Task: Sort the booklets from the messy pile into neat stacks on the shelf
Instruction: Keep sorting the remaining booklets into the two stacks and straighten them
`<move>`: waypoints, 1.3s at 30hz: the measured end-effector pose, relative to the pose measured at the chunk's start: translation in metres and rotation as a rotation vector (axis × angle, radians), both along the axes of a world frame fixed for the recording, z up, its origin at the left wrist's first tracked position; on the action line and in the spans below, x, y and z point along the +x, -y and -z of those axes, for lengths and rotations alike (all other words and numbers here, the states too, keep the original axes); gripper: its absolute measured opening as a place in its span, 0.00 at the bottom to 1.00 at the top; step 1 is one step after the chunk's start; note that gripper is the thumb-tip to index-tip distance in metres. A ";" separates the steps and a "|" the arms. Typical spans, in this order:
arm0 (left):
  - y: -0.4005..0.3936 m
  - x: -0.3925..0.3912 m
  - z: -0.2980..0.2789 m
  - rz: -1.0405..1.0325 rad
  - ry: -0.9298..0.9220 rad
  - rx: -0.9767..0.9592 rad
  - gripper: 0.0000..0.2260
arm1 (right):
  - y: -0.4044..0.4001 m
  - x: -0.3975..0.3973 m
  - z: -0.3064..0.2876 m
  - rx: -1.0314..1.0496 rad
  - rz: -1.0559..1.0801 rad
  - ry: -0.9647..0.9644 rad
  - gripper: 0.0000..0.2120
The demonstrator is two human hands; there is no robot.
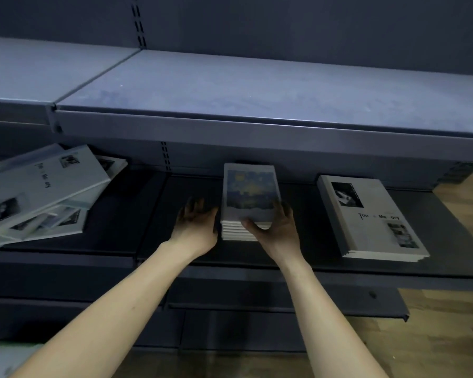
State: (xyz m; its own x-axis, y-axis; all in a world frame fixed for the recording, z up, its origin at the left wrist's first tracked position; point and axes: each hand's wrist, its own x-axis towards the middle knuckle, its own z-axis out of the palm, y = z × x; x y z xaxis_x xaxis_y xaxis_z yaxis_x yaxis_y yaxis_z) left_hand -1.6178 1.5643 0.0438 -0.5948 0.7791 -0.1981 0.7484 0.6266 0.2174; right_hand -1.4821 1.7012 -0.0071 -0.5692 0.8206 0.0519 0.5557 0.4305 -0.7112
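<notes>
Both my bare forearms reach forward to the dark metal shelf (298, 257): my right hand (277, 230) has its grip clamped on the near right corner of the neat stack of small white booklets with a blue and yellow painted cover (250, 197), thumb on top, while my left hand (197, 225) rests open just left of that stack, fingers loosely spread. Further right lies a stack of larger grey booklets (372, 222) partly reading "Tim… Me…ory", and the messy pile of grey booklets (41, 192) sprawls at far left.

Blue-and-yellow painted cover on the small booklet stack (250, 192); dark grey shelf (298, 249).
</notes>
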 end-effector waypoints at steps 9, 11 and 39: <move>-0.008 0.002 -0.004 0.008 -0.027 0.027 0.24 | 0.001 -0.001 0.000 0.015 0.003 0.017 0.52; -0.007 0.004 -0.005 0.005 -0.032 0.025 0.24 | 0.002 0.000 -0.001 0.031 0.012 0.019 0.52; 0.145 -0.021 0.005 -0.291 -0.163 0.097 0.27 | 0.152 -0.070 -0.022 0.377 -0.485 0.049 0.26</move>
State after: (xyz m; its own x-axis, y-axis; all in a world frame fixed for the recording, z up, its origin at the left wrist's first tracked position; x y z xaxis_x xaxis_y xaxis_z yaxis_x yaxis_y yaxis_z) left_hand -1.6390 1.4195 0.0392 -0.8125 0.5827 -0.0156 0.5712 0.8012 0.1782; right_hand -1.5521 1.5488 0.0149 -0.8821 0.3980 0.2519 0.2622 0.8592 -0.4394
